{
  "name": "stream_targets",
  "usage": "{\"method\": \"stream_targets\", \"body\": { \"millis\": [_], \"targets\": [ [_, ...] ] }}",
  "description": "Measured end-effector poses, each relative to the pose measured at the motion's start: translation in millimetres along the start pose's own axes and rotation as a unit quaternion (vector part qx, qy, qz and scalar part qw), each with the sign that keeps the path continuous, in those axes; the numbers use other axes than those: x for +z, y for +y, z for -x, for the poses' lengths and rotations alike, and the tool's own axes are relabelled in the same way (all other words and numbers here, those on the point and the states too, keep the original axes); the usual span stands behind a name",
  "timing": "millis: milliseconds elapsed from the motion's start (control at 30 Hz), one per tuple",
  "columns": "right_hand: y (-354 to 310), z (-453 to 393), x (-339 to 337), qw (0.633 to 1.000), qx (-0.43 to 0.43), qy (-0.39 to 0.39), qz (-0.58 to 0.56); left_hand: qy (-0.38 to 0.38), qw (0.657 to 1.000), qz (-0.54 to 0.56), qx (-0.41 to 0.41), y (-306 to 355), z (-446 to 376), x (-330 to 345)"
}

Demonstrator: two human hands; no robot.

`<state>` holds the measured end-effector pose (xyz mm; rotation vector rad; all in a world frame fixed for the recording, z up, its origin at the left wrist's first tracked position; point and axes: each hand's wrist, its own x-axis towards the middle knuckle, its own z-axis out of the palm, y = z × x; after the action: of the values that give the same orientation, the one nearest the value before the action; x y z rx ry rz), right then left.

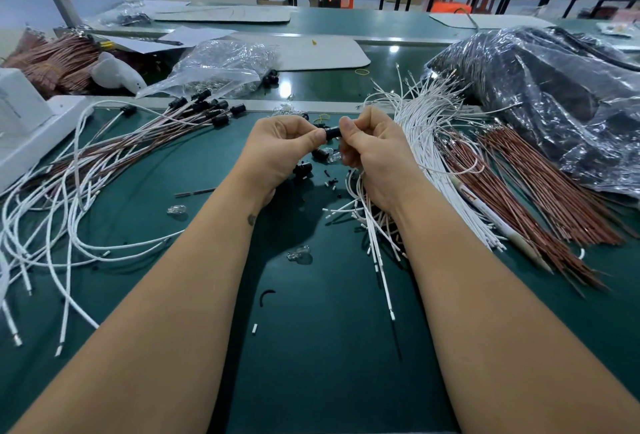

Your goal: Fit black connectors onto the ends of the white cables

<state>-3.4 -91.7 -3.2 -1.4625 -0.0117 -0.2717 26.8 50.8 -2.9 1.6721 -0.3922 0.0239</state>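
left hand (pixel 280 142): thumb and curled fingers pinch the black connector (pixel 333 132), frame centre
right hand (pixel 367 142): grasps its other end
white cables (pixel 426 142): piled centre-right

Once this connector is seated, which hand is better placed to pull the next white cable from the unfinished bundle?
Probably the right hand: the loose white cables lie directly beside and beneath it, whereas the left hand sits nearer the finished pile.
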Motion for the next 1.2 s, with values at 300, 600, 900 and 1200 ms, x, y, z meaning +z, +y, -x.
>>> {"method": "stream_targets", "body": {
  "millis": [300, 600, 900, 1200],
  "targets": [
    [-2.4, 0.1, 10.0, 0.993, 0.017, 0.030, -0.114, 0.045, 0.999, 0.005, 0.006, -0.5, -0.8, 1.6],
    [-0.2, -1.9, 11.0, 0.996, -0.039, 0.063, -0.057, 0.046, 0.999, -0.030, -0.004, 1.6, -2.8, 0.7],
    [-4.3, -11.4, -12.6, 0.975, -0.040, 0.170, -0.139, -0.034, 0.970, -0.233, -0.053, 20.9, -0.9, -41.9],
    [-8.5, 1.6, 4.2, 0.991, -0.059, 0.085, 0.084, 0.313, 0.818, -0.480, 0.046, 23.7, 11.9, -150.2]
  ]
}}
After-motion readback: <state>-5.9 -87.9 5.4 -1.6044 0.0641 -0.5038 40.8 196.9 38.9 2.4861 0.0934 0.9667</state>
